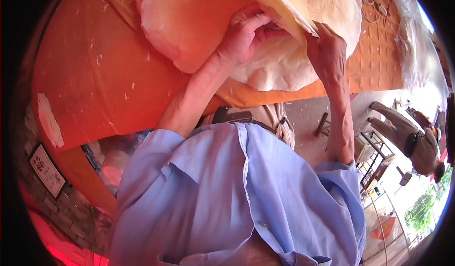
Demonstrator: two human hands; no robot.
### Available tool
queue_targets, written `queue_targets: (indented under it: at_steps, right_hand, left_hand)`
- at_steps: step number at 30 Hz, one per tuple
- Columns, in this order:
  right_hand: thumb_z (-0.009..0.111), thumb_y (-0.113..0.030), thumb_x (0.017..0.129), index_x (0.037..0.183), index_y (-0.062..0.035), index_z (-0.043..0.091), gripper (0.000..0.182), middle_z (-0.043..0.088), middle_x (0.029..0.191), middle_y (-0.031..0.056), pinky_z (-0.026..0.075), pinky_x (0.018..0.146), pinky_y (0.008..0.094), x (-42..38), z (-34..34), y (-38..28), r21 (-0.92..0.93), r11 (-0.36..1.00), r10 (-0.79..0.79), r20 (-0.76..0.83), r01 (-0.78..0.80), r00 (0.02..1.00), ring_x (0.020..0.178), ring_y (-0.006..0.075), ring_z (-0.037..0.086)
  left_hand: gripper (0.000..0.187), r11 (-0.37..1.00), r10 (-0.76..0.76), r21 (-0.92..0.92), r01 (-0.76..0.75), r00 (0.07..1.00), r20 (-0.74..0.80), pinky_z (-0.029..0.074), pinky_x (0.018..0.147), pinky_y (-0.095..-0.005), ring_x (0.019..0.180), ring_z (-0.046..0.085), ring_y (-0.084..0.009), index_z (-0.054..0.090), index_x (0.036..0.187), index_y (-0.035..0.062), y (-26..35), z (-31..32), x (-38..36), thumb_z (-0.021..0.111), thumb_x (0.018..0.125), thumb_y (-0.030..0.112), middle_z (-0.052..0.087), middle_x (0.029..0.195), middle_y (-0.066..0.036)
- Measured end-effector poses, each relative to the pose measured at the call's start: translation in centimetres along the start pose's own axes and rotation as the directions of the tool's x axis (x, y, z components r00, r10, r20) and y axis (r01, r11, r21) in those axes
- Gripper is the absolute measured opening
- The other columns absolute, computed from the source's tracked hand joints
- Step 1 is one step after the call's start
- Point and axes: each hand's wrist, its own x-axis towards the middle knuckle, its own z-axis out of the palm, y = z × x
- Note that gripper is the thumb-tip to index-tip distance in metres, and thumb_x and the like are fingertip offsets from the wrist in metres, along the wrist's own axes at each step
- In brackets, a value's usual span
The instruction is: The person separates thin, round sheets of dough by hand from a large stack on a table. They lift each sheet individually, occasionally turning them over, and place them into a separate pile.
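Note:
A large pale, thin, round sheet lies on the orange-covered table, its scalloped near edge close to the table's front. Part of it is raised into a fold between my hands. My left hand is at the left of the fold, fingers curled under and against it. My right hand pinches the edge of the raised fold between thumb and fingers. Both wrists reach in over the front edge of the table.
Clear plastic film and thin cords lie at the table's right end. Beyond, on the right, stands another person near a metal-framed rack. A framed sign is at the lower left. White scraps dot the cloth.

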Motion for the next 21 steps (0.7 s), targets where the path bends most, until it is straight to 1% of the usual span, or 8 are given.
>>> queue_targets:
  at_steps: [3,5,8,11,14,17,20,21]
  right_hand:
    - [0.063,-0.012,0.081,0.106,-0.0040,0.067,0.027,0.067,0.091,0.0165,0.052,0.072,0.0384,-0.2,0.3,0.8,0.075,0.994,-0.078,-0.009,0.079,0.997,0.083,0.0347,0.065]
    - [0.068,-0.018,0.080,0.109,-0.0025,0.065,0.033,0.067,0.095,0.0165,0.051,0.075,0.0398,-0.3,1.0,0.2,-0.056,0.985,-0.169,-0.063,0.165,0.984,0.087,0.0347,0.064]
    - [0.077,-0.033,0.073,0.112,-0.0002,0.061,0.053,0.066,0.098,0.0168,0.050,0.078,0.0419,-0.4,2.3,-0.1,-0.161,0.962,-0.241,-0.124,0.220,0.963,0.092,0.0347,0.062]
    - [0.077,-0.033,0.069,0.111,-0.0039,0.062,0.053,0.066,0.094,0.0157,0.051,0.073,0.0414,-0.4,3.4,-1.4,-0.240,0.954,-0.232,-0.224,0.177,0.946,0.086,0.0334,0.063]
    - [0.073,-0.025,0.069,0.102,-0.0078,0.066,0.038,0.068,0.088,0.0115,0.051,0.068,0.0408,-0.4,2.9,-2.3,-0.263,0.963,-0.113,-0.213,0.054,0.971,0.079,0.0319,0.065]
    - [0.071,-0.021,0.067,0.091,-0.0093,0.068,0.027,0.068,0.081,0.0084,0.051,0.064,0.0407,-0.8,-0.6,-2.6,-0.275,0.959,-0.125,-0.172,0.074,0.977,0.071,0.0313,0.065]
    - [0.068,-0.031,0.080,0.093,-0.0100,0.070,0.025,0.067,0.072,0.0097,0.050,0.063,0.0374,0.3,-6.1,-3.2,-0.208,0.940,0.277,-0.007,-0.272,0.961,0.064,0.0287,0.064]
    - [0.068,-0.035,0.082,0.094,-0.0106,0.071,0.027,0.068,0.072,0.0094,0.049,0.063,0.0365,0.9,-7.7,-2.3,-0.195,0.936,0.290,-0.048,-0.293,0.956,0.065,0.0261,0.065]
  left_hand:
    - [0.020,0.988,0.032,0.155,-0.021,0.997,-0.073,0.054,0.081,-0.0338,0.088,0.062,-0.0177,0.061,0.105,-0.0005,-0.7,-0.9,0.4,0.051,0.089,0.001,0.064,0.098,-0.008]
    - [0.019,0.934,0.129,0.346,-0.084,0.985,-0.110,0.053,0.073,-0.0294,0.083,0.061,-0.0157,0.062,0.103,0.0007,-1.9,-2.6,1.4,0.053,0.086,0.000,0.064,0.095,-0.007]
    - [0.021,0.966,0.112,0.242,-0.088,0.990,-0.085,0.048,0.065,-0.0256,0.077,0.059,-0.0126,0.061,0.102,0.0012,-1.1,-0.7,0.8,0.056,0.082,-0.002,0.063,0.093,-0.005]
    - [0.022,0.981,-0.109,0.112,0.161,0.923,-0.370,0.046,0.062,-0.0248,0.073,0.056,-0.0106,0.060,0.102,0.0003,-0.7,1.1,1.7,0.056,0.081,-0.003,0.063,0.092,-0.004]
    - [0.020,0.992,-0.104,-0.083,0.093,0.984,-0.147,0.048,0.063,-0.0265,0.074,0.057,-0.0115,0.059,0.106,-0.0017,-3.1,-2.1,2.0,0.058,0.086,0.002,0.063,0.093,-0.004]
    - [0.023,0.997,-0.074,0.012,0.078,0.982,-0.175,0.050,0.065,-0.0284,0.082,0.062,-0.0144,0.058,0.111,-0.0018,-1.4,2.2,-0.6,0.058,0.093,0.011,0.064,0.099,-0.006]
    - [0.029,0.982,-0.189,-0.009,0.190,0.973,-0.133,0.054,0.075,-0.0315,0.092,0.064,-0.0175,0.057,0.117,-0.0007,-1.0,2.6,-2.8,0.058,0.096,0.019,0.064,0.107,-0.008]
    - [0.029,0.979,-0.202,-0.014,0.202,0.970,-0.137,0.054,0.078,-0.0333,0.094,0.065,-0.0181,0.057,0.117,-0.0004,-1.0,2.1,-3.1,0.058,0.095,0.018,0.064,0.108,-0.008]
